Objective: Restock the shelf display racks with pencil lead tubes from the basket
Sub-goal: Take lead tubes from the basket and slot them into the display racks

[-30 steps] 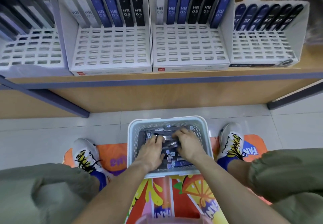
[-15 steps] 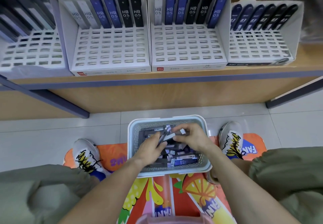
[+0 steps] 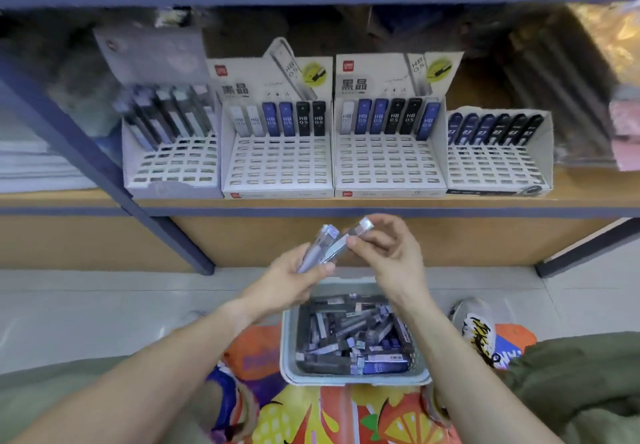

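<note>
Stock in hand: your left hand [image 3: 294, 270] grips a small bunch of tubes [image 3: 320, 248], how many is hard to tell through the blur. Your right hand [image 3: 388, 253] pinches one tube [image 3: 349, 239] from that bunch between thumb and fingertips. Both hands sit just above the basket [image 3: 289, 346], below the shelf [image 3: 346, 203] edge.

Stock in reserve: the basket, near centre on the floor, holds a loose heap of tubes, dark, blue and pale mixed.

Racks, left to right on the far shelf:
- Grey rack [image 3: 173, 153]: one back row filled, slots in front bare; its print is blurred.
- Left white rack [image 3: 277, 153]: six tubes in the back row, two pale, two blue, two black, each marked "HB 0.5".
- Right white rack [image 3: 389, 149]: six tubes in the back row, marked "HB 0.5"; one blue tube at the right end leans.
- Small rack [image 3: 498, 153]: six dark tubes, marked what looks like "0.7".

Header cards on both white racks carry a red logo, the characters "黑晶" and a pictured tube marked "HB 0.5".

Progress: early, by your judgement. Every rack shows only its back row stocked; all nearer rows are open slots, and the basket is far from spent.
</note>
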A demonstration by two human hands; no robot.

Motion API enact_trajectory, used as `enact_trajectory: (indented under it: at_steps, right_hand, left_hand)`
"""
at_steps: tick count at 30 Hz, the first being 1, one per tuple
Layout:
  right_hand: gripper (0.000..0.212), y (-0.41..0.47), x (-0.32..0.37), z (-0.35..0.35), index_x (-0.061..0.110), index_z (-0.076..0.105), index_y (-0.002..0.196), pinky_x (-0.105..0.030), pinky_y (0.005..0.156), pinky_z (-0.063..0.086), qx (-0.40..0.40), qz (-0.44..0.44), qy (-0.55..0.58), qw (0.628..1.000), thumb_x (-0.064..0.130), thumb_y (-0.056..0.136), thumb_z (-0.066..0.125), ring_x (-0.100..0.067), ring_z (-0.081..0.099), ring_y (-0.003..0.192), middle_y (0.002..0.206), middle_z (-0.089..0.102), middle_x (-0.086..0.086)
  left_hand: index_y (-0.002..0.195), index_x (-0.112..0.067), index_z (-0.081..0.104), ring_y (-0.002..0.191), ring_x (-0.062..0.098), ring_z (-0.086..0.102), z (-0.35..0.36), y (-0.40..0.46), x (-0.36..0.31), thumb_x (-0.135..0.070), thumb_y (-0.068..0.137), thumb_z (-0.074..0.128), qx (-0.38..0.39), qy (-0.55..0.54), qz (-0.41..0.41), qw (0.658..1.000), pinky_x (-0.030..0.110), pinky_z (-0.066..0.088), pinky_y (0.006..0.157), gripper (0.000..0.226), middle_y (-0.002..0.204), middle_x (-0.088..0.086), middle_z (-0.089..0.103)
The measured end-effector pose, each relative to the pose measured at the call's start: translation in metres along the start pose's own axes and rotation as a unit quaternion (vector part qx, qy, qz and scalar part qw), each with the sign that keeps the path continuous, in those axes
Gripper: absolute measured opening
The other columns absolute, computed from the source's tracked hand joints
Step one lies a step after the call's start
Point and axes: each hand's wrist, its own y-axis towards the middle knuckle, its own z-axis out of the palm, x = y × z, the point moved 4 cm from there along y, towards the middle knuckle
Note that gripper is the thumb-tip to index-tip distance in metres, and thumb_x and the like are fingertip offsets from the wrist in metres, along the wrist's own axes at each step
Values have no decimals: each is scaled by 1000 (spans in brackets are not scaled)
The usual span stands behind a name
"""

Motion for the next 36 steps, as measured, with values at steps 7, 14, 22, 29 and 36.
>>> enact_trajectory:
  at_steps: [7, 14, 22, 29, 36]
  right_hand:
    - [38, -10, 92, 90, 23, 62, 118, -27, 83, 58, 3, -128, 56, 990, 9, 87, 79, -24, 73, 90, 96, 74, -15]
    - [37, 10, 137, 178, 26, 57, 116, -21, 78, 55, 40, -232, -26, 972, 10, 89, 77, -10, 69, 85, 89, 70, -1]
    - [27, 61, 130, 243, 28, 53, 112, -17, 74, 51, 54, -320, -171, 930, 11, 96, 67, 1, 64, 86, 92, 67, 12]
    - [28, 106, 116, 275, 29, 52, 110, -20, 73, 53, 53, -355, -276, 892, 10, 96, 66, -10, 67, 82, 88, 67, 10]
    - [27, 120, 115, 280, 24, 57, 116, -25, 73, 56, 86, -368, -318, 869, 9, 95, 66, -11, 66, 82, 90, 69, 4]
  left_hand:
    - [95, -21, 63, 46, 12, 19, -69, -66, -103, -51, 100, 55, -133, -75, 28, 988, 23, 16, 44, 32, 66, 2, 39]
    - [98, -18, 59, 39, 13, 17, -135, -101, -116, -44, 103, 44, -246, -209, 23, 946, 23, 16, 41, 31, 63, 4, 40]
    - [91, -6, 56, 40, 18, 41, -196, -89, -93, -18, 106, 42, -375, -295, 19, 878, 25, 32, 41, 23, 56, 5, 52]
    - [107, -8, 53, 47, 18, 52, -212, -79, -92, -19, 109, 47, -370, -279, 53, 884, 26, 40, 40, 13, 71, 7, 67]
    - [109, -7, 55, 48, 20, 47, -217, -76, -88, -17, 106, 49, -371, -288, 35, 882, 25, 33, 39, 12, 79, 12, 71]
